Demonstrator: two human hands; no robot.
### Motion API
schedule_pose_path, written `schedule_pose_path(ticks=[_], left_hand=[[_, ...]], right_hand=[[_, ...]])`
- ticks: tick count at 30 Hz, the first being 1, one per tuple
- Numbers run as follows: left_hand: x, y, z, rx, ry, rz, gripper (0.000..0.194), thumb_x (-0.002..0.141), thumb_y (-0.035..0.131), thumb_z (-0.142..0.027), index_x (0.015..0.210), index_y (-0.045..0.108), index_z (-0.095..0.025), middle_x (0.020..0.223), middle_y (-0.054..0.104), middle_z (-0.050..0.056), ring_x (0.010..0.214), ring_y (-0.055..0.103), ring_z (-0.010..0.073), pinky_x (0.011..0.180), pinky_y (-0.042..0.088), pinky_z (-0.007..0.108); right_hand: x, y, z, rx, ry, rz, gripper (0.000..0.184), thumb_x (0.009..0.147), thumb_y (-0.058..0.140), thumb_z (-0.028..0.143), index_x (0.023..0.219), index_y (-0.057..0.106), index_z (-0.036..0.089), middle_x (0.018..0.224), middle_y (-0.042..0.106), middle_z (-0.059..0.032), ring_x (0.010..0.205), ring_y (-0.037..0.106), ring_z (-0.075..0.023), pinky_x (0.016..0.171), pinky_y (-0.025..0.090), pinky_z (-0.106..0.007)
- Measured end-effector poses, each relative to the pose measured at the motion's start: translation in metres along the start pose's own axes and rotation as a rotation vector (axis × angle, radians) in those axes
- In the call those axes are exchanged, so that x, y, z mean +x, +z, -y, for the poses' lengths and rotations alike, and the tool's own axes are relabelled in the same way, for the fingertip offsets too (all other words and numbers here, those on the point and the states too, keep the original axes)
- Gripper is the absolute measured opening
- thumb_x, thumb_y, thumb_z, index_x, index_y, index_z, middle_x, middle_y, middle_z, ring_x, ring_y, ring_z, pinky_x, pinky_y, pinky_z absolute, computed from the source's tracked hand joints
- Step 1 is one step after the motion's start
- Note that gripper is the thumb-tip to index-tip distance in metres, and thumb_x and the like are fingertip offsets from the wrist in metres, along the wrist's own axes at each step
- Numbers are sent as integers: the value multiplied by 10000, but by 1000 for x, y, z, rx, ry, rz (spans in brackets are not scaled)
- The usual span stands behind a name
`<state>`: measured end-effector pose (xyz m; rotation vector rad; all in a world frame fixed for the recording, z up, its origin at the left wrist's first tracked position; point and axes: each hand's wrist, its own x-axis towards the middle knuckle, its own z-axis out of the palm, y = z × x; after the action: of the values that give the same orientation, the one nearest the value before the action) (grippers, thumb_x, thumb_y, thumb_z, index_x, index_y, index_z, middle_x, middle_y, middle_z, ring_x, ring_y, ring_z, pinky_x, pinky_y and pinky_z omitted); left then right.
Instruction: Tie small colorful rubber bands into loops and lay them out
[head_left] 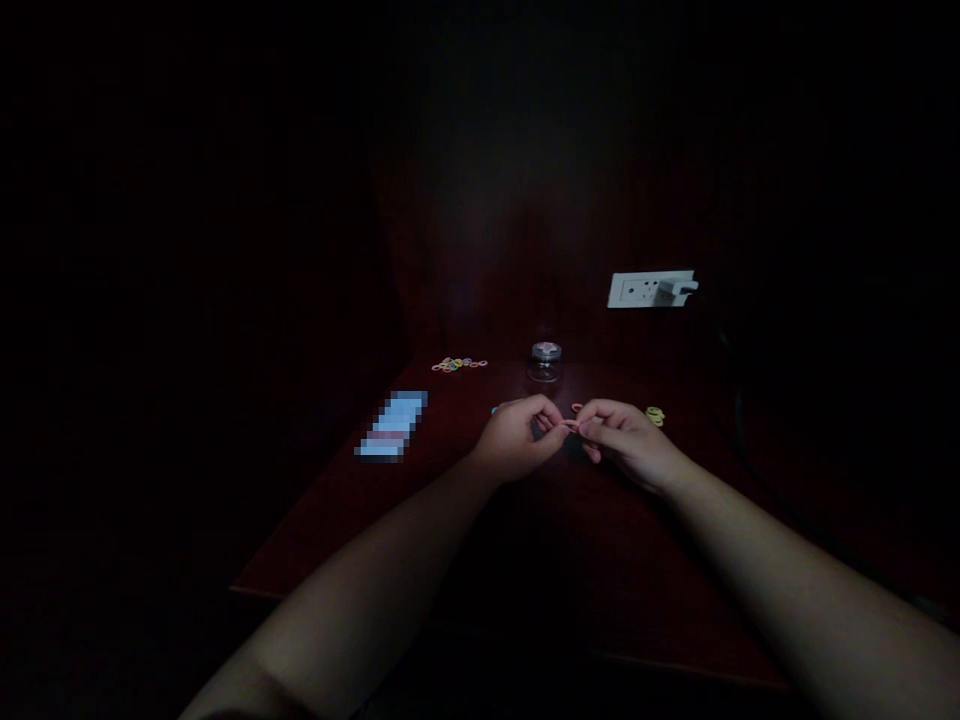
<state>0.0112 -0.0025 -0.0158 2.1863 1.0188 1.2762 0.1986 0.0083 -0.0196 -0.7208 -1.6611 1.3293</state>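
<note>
Both my hands meet over the middle of a dark reddish wooden table (pixel 465 530). My left hand (pixel 517 437) and my right hand (pixel 626 440) are each closed in a pinch on a small pinkish rubber band (pixel 568 425) held between them. A few yellow bands (pixel 655 415) lie just right of my right hand, and an orange band (pixel 576 407) shows just behind my fingers. Farther back on the left lies a row of several coloured bands (pixel 459 364).
A small glass jar (pixel 545 362) stands behind my hands. A flat light blue item (pixel 393 426) lies at the left. A white wall socket with a plug (pixel 651 289) and a dark cable is at the back right. The room is very dark.
</note>
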Motion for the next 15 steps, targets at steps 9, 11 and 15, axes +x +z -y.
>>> schedule_pose_path(ticks=[9,11,15], left_hand=[[1,2,-4,10,-3,-51,125,773,614,-270,809,618,-150,828,679,38,651,568,92,610,453,213],[1,2,-4,20,12,-54,123,772,615,-265,817,623,-151,837,681,39,677,579,98,626,455,217],[1,2,-3,11,18,-48,126,778,611,-266,823,625,-149,840,679,41,699,592,104,623,452,214]], right_hand=[[1,5,2,-145,10,54,317,734,691,447,757,586,149,569,517,38,466,464,-72,451,350,-205],[0,5,4,-158,7,64,319,738,687,450,755,586,148,586,520,34,471,464,-69,455,359,-204],[0,4,4,-154,1,60,309,755,678,443,772,592,146,588,530,31,477,480,-73,459,355,-203]])
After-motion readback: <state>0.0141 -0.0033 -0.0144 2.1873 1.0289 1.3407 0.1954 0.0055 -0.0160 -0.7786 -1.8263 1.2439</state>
